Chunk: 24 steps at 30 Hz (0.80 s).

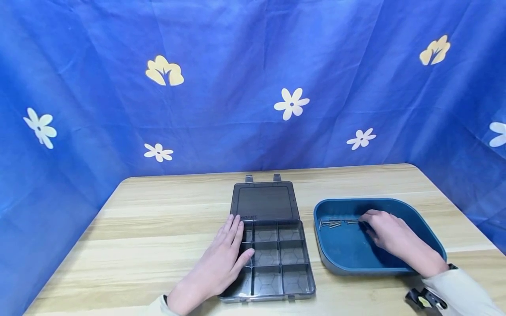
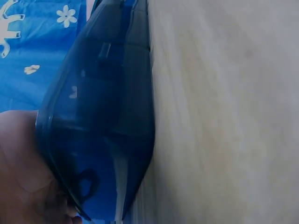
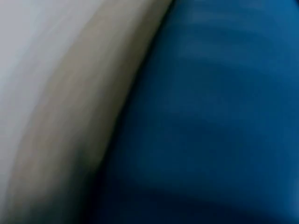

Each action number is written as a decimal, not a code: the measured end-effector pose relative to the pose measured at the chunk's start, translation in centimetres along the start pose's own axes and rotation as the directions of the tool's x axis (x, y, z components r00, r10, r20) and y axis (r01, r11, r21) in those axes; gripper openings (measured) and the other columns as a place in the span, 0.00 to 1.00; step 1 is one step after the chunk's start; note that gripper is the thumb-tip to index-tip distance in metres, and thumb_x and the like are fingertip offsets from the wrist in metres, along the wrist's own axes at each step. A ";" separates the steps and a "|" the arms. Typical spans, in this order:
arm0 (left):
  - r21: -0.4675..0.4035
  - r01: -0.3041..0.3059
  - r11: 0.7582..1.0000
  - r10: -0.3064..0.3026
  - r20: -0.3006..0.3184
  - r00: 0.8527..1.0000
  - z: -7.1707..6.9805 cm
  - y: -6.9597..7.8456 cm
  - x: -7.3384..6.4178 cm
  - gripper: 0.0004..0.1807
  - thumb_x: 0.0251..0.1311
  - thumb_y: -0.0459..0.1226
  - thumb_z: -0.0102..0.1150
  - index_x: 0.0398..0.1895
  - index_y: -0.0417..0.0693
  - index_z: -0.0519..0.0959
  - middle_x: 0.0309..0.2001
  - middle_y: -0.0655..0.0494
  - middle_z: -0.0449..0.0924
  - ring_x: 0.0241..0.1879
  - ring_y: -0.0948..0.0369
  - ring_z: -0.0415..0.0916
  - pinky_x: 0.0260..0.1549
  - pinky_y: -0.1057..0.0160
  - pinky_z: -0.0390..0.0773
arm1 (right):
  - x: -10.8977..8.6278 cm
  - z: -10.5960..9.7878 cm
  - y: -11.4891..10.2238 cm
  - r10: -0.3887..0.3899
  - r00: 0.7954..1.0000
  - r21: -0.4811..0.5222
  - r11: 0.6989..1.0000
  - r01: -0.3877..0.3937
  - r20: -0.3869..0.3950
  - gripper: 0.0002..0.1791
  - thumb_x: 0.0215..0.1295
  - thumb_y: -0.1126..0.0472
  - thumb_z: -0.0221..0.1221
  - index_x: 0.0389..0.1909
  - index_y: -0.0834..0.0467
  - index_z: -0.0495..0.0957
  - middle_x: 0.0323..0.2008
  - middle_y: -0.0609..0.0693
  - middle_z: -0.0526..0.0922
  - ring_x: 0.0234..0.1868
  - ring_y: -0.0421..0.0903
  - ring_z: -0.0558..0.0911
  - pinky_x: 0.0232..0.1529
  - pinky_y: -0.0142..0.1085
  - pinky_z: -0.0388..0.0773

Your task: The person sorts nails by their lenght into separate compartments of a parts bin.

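A dark translucent compartment box [image 1: 268, 265] lies on the table with its hinged lid [image 1: 266, 202] folded back flat. My left hand [image 1: 221, 261] rests along the box's left side, fingers straight, thumb over a divider; the left wrist view shows this hand [image 2: 21, 163] against the box's smoky wall [image 2: 100, 93]. To the right, my right hand [image 1: 389, 230] reaches into a blue tray [image 1: 344, 252], fingers bent down beside several thin metal screws [image 1: 335, 224]. Its fingertips are partly hidden, so whether they pinch a screw is unclear. The right wrist view shows the tray's blurred blue surface [image 3: 210, 107].
The wooden table [image 1: 158, 228] carries the box near its middle and the tray on the right. A blue flowered curtain [image 1: 221, 109] hangs behind the table and along both sides. A small dark device [image 1: 426, 300] sits at my right wrist.
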State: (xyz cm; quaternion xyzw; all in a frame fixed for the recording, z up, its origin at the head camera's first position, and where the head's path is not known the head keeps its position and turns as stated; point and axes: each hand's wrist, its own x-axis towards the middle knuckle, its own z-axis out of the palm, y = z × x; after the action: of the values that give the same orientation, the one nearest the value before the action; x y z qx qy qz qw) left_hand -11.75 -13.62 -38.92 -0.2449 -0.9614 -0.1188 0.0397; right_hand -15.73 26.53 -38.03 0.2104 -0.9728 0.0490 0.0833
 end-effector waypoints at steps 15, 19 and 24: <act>0.010 0.016 1.000 -0.016 -0.011 1.000 0.3 1.3 -0.6 0.37 0.73 0.52 0.38 0.72 0.32 0.55 0.74 0.38 0.48 0.75 0.47 0.41 0.72 0.49 0.49 | -0.6 0.2 0.7 -0.028 1.000 -0.041 0.999 0.029 0.010 0.15 0.44 0.76 0.66 0.22 0.55 0.72 0.21 0.45 0.69 0.21 0.43 0.67 0.19 0.35 0.66; 0.009 0.023 1.000 -0.023 -0.013 1.000 0.5 1.6 -0.6 0.37 0.73 0.52 0.39 0.72 0.33 0.55 0.74 0.39 0.48 0.75 0.47 0.42 0.72 0.49 0.48 | -0.8 0.3 0.9 -0.024 0.999 -0.003 1.000 0.024 0.039 0.16 0.44 0.76 0.65 0.21 0.55 0.70 0.19 0.45 0.68 0.21 0.43 0.66 0.20 0.34 0.63; -0.009 0.031 0.999 -0.032 -0.011 0.999 0.8 1.9 -0.7 0.37 0.73 0.52 0.39 0.72 0.33 0.55 0.75 0.39 0.48 0.75 0.48 0.41 0.72 0.49 0.48 | -1.2 0.3 1.4 0.004 0.994 0.065 0.998 -0.011 0.110 0.15 0.44 0.73 0.66 0.21 0.55 0.69 0.19 0.45 0.66 0.20 0.42 0.64 0.20 0.32 0.59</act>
State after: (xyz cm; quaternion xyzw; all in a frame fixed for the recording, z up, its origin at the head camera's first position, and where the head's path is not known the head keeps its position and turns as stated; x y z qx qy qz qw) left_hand -10.22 -12.19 -39.40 -0.2292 -0.9644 -0.1250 0.0422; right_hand -15.32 28.23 -38.64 0.2116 -0.9746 0.0695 0.0227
